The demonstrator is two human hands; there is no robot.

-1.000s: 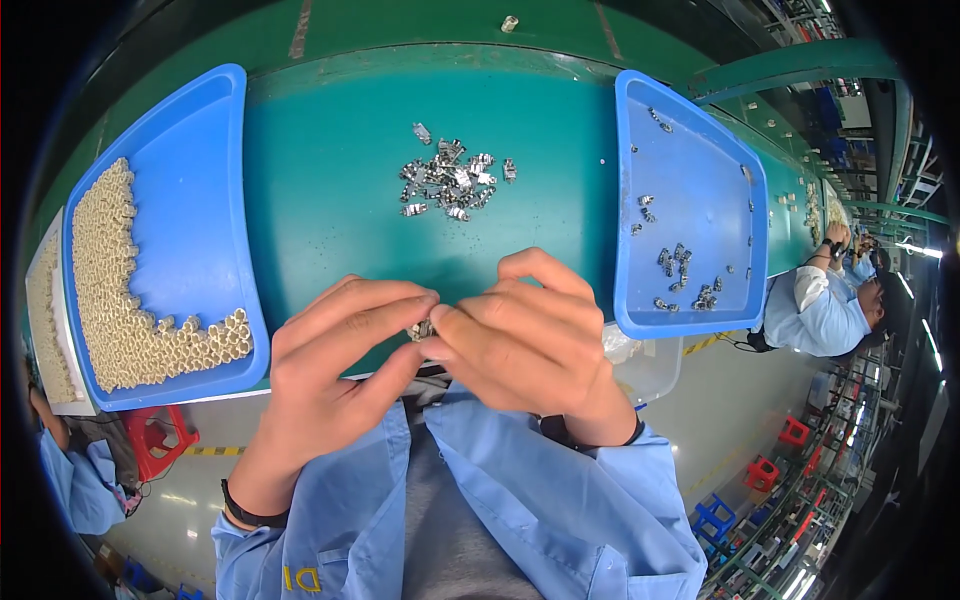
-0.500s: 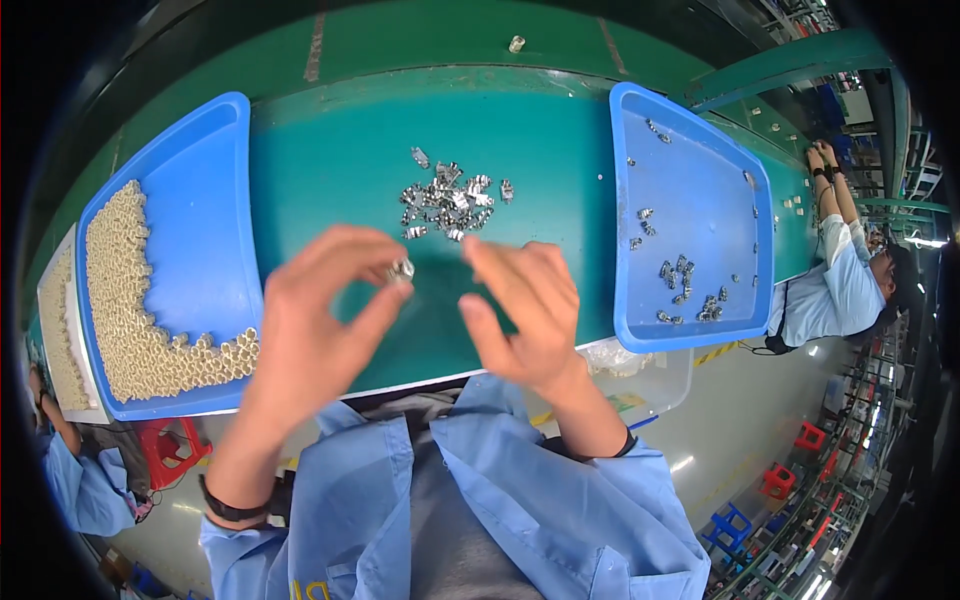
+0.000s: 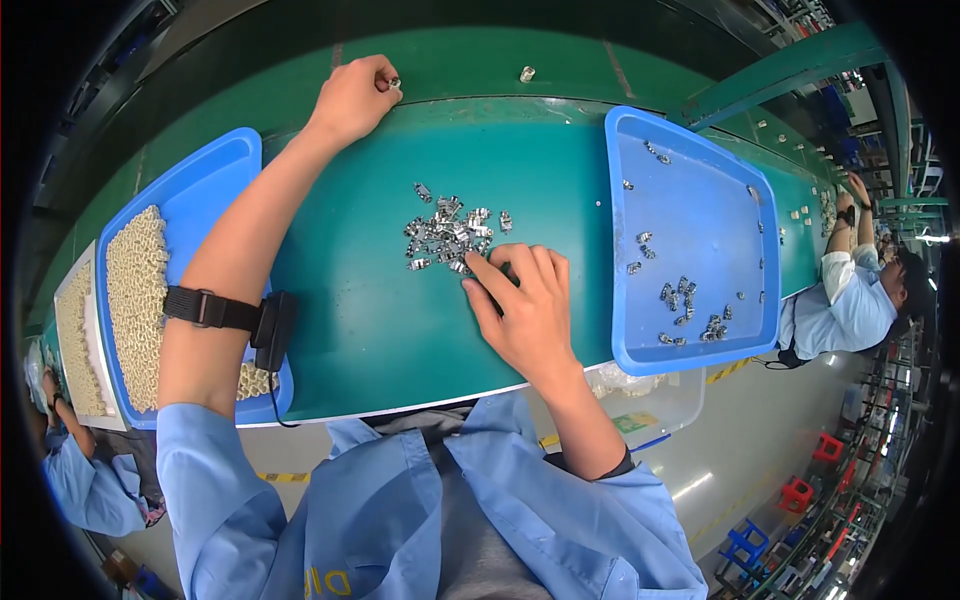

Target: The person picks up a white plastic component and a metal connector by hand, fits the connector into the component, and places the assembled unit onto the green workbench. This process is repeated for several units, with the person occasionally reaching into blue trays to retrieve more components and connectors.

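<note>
My left hand (image 3: 355,98) is stretched out to the far green strip, its thumb and fingers pinching a small pale, shiny cylindrical part (image 3: 395,85). A loose pile of small silvery metal pieces (image 3: 445,232) lies mid-table. My right hand (image 3: 525,305) is at the near right side of that pile, index fingertip against a metal piece at its edge. Its thumb stays apart from the index finger, and nothing shows between them.
A blue tray (image 3: 250,165) of cream ring-like parts (image 3: 137,300) stands left, partly behind my left forearm. Another blue tray (image 3: 617,240), with scattered metal pieces, is at right. One pale part (image 3: 527,74) stands on the far strip. A co-worker (image 3: 850,310) works farther right.
My left hand has moved away from me to the far strip, carrying the small part. My right hand has come down to the pile's near edge.
</note>
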